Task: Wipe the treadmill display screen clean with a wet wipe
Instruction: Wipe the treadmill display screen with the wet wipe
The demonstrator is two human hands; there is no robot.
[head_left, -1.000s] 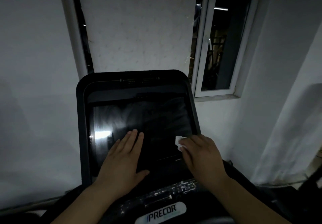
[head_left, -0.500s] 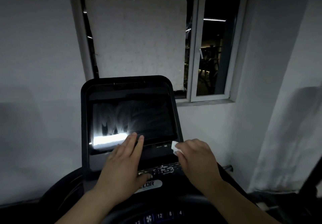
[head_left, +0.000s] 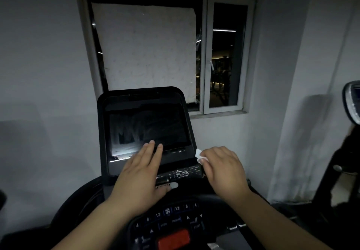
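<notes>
The treadmill display screen (head_left: 148, 127) is dark, with pale wipe streaks and a bright glare along its lower left. My left hand (head_left: 140, 173) is stretched flat in front of the lower middle of the console, fingers together, holding nothing. My right hand (head_left: 224, 168) is off the console's lower right corner, closed on a small white wet wipe (head_left: 198, 155) that sticks out by the thumb. The wipe is beside the black frame, apart from the screen glass.
Below my hands is the control panel (head_left: 171, 220) with lit number keys and a red stop button (head_left: 173, 239). Behind the console a window (head_left: 224, 55) is partly covered by a white sheet (head_left: 148, 49). Another machine (head_left: 350, 152) stands at the right.
The view has pulled back from the console, so the control panel now shows. My right hand with the wipe has drifted right, off the screen's corner. The glare has shrunk.
</notes>
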